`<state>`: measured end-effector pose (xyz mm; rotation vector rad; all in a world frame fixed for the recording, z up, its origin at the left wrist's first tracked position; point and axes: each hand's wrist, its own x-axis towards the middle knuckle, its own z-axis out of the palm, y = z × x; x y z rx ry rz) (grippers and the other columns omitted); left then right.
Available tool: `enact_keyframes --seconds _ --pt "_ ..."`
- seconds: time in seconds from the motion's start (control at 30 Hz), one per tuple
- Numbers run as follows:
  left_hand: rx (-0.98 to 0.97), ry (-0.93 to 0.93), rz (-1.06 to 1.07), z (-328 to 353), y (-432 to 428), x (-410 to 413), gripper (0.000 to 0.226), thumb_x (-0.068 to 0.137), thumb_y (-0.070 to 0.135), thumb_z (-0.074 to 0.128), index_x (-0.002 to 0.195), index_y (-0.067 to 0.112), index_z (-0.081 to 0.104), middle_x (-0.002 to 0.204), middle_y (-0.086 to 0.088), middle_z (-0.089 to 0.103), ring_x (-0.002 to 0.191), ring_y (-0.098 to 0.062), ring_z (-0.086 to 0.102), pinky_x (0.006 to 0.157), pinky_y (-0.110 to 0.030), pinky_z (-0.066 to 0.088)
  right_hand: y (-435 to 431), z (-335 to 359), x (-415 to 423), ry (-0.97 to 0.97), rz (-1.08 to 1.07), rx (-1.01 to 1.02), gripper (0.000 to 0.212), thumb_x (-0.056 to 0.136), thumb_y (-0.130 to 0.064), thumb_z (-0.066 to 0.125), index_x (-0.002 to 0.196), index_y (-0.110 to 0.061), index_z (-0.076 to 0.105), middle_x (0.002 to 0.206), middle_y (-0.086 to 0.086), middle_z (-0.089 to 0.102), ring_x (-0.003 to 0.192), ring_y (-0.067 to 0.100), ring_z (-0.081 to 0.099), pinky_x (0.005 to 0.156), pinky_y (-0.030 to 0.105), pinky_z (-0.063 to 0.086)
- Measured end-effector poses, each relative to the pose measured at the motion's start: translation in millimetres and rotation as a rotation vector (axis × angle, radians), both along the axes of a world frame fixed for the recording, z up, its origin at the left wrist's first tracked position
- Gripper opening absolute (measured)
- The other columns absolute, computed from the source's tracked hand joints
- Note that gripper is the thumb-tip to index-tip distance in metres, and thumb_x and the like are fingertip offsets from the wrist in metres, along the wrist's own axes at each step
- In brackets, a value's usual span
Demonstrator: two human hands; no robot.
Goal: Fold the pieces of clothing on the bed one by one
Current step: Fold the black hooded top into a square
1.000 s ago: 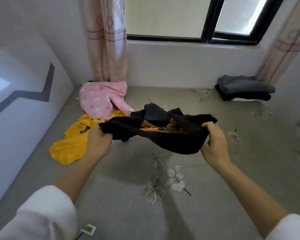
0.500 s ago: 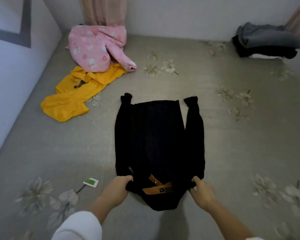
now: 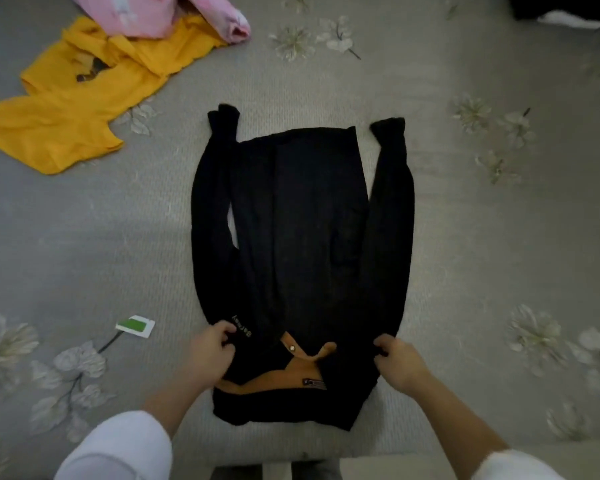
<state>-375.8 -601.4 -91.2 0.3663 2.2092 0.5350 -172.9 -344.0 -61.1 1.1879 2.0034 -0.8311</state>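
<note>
At centre of the bed (image 3: pixel 118 237) we list item one: black top (image 3: pixel 302 220), laid flat, collar end toward us at 6 o'clock and hem toward 12. Its two sleeves run alongside the body, cuffs pointing to 12. The collar shows a tan lining with one small button, and pale lettering sits by the shoulder at 7 o'clock. Our left hand (image 3: pixel 210 355) has its fingers curled into the cloth at that shoulder, gripping it. Our right hand (image 3: pixel 400 362) pinches the other shoulder at 5 o'clock in the same way. Item two: yellow top (image 3: pixel 73 109), spread and rumpled at 10 o'clock, well apart from the black one. Item three: pink garment (image 3: pixel 146 12), at 11 o'clock, cut by the frame edge, overlapping the yellow top's far side. Item four: green tag (image 3: pixel 136 326), lying on the bed at 8 o'clock, near our left hand. Item five: dark pile (image 3: pixel 551 8) at 1 o'clock, mostly out of frame, with a white edge beneath it.
</note>
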Motion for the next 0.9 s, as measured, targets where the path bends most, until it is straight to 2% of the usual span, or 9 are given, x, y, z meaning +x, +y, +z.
enact_keyframes --seconds 0.1,0.27,0.37,0.47,0.53,0.6,0.7,0.8,0.9 --pt "0.08 0.125 0.228 -9.0 22.9 -22.9 0.034 0.09 0.006 0.056 0.124 0.007 0.055 0.12 -0.018 0.058 0.098 -0.024 0.056 0.082 -0.03 0.044 37.3 -12.7 -30.7 0.09 -0.018 0.083 0.042 0.095 -0.016 0.05 0.136 -0.009 0.047 0.13 0.014 0.057 0.114 0.029 0.057 0.094 0.034 0.047" --pt "0.055 0.394 0.519 -26.6 64.9 -49.5 0.056 0.09 0.018 0.058 0.141 0.016 0.035 0.136 -0.025 0.033 0.121 -0.038 0.037 0.102 -0.043 0.033 91.2 -40.0 -77.5 0.278 -0.06 0.298 0.051 0.094 -0.024 0.053 0.14 -0.009 0.037 0.136 0.016 0.045 0.116 0.034 0.053 0.09 0.037 0.045" --pt "-0.041 0.418 0.636 -41.4 81.2 -58.6 0.068 0.091 0.027 0.056 0.148 0.023 0.019 0.136 -0.028 0.031 0.117 -0.044 0.041 0.101 -0.048 0.034 115.1 -55.0 -88.7 0.322 -0.101 0.43 0.066 0.093 -0.033 0.054 0.149 -0.032 0.019 0.143 0.017 0.029 0.122 0.034 0.042 0.094 0.043 0.043" --pt "0.04 0.501 0.404 -54.0 89.6 -60.9 0.067 0.093 0.015 0.049 0.151 0.022 0.016 0.114 -0.023 0.051 0.092 -0.036 0.055 0.086 -0.047 0.045 129.9 -68.8 -92.8 0.248 0.133 0.472 0.066 0.096 -0.032 0.048 0.149 -0.044 0.012 0.136 0.018 0.029 0.116 0.034 0.041 0.092 0.043 0.044" --pt "0.035 0.605 0.171 -58.0 88.1 -57.9 0.066 0.093 0.008 0.044 0.151 0.026 0.018 0.091 -0.015 0.047 0.067 -0.027 0.047 0.065 -0.042 0.042 138.4 -75.6 -91.3 0.196 0.397 0.497 0.064 0.096 -0.019 0.046 0.152 -0.03 0.016 0.126 0.018 0.039 0.104 0.033 0.051 0.077 0.038 0.045" --pt "-0.064 0.654 0.061 -57.5 74.7 -59.7 0.066 0.094 0.01 0.043 0.15 0.035 0.02 0.084 -0.016 0.041 0.056 -0.025 0.038 0.059 -0.038 0.035 152.9 -74.2 -84.6 0.04 0.61 0.615 0.057 0.094 -0.009 0.047 0.147 -0.012 0.027 0.122 0.018 0.048 0.104 0.033 0.058 0.075 0.039 0.047" --pt "-0.296 0.533 0.103 -50.0 35.4 -63.2 0.065 0.094 0.013 0.044 0.151 0.033 0.02 0.089 -0.023 0.053 0.062 -0.029 0.046 0.064 -0.04 0.038 180.7 -55.6 -63.8 -0.296 0.668 0.658 0.033 0.092 -0.012 0.048 0.124 -0.014 0.056 0.12 0.009 0.059 0.109 0.027 0.062 0.085 0.037 0.05" --pt "-0.514 0.369 0.094 -37.3 18.4 -71.1 0.057 0.093 0.02 0.046 0.147 0.015 0.03 0.101 -0.026 0.063 0.085 -0.037 0.059 0.073 -0.041 0.042 192.6 -34.0 -56.0 -0.502 0.625 0.428 0.034 0.093 -0.022 0.047 0.125 -0.015 0.052 0.124 0.007 0.057 0.114 0.026 0.057 0.092 0.036 0.047" --pt "-0.466 0.373 0.108 -19.9 39.5 -94.9 0.034 0.088 0.037 0.053 0.099 0.005 0.051 0.09 -0.019 0.062 0.08 -0.033 0.058 0.072 -0.038 0.047 194.2 -24.0 -93.9 -0.381 0.595 0.45 0.026 0.091 -0.025 0.05 0.113 -0.013 0.055 0.098 0.003 0.057 0.093 0.025 0.059 0.075 0.034 0.047"
